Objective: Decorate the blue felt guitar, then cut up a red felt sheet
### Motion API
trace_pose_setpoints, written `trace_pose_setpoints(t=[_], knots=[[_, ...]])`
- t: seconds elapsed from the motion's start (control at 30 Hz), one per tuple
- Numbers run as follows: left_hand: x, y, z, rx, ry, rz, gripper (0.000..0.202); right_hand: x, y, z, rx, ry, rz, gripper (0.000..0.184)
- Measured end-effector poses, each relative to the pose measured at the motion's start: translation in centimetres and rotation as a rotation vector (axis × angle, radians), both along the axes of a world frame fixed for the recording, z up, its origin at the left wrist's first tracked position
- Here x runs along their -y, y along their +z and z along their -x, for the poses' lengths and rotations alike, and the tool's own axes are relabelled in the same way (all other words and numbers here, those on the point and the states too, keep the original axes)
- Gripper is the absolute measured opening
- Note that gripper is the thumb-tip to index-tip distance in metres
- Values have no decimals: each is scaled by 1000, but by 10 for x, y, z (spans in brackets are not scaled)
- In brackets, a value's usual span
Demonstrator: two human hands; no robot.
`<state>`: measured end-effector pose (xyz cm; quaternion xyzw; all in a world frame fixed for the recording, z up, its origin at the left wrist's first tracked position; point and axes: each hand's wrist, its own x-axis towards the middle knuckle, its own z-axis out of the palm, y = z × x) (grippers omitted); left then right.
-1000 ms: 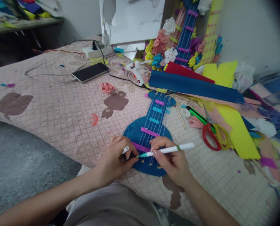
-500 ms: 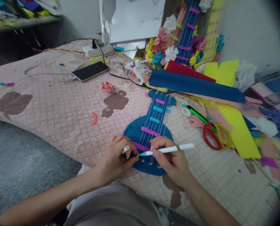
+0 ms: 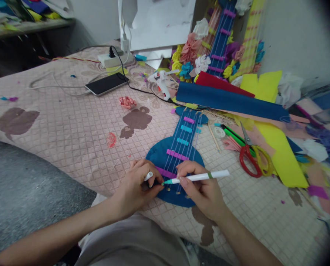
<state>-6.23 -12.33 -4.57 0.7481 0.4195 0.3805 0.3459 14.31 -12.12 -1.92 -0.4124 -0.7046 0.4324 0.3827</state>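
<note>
A blue paper guitar with white strings and pink and light-blue strips lies flat before me. My right hand holds a slim white marker in a pinch grip, its green tip pointing left. The tip meets the left fingertips near the guitar's lower end. My left hand is closed, with a white marker cap tucked between its fingers. Its thumb and forefinger pinch together at the guitar's lower left edge, by the string ends. Whatever tiny thing they may pinch is hidden.
Right of the guitar lie red-and-yellow scissors, a green cutter and yellow paper. Behind it are a white glue gun with its black cord, a blue strip and a phone. A crumpled pink paper piece sits farther left.
</note>
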Motion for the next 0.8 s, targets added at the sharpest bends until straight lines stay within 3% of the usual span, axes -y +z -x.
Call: trace_pose_setpoints(t=[0.8], knots=[[1, 0, 0, 16, -2, 28, 30, 0, 2, 2, 29, 15, -46, 6]])
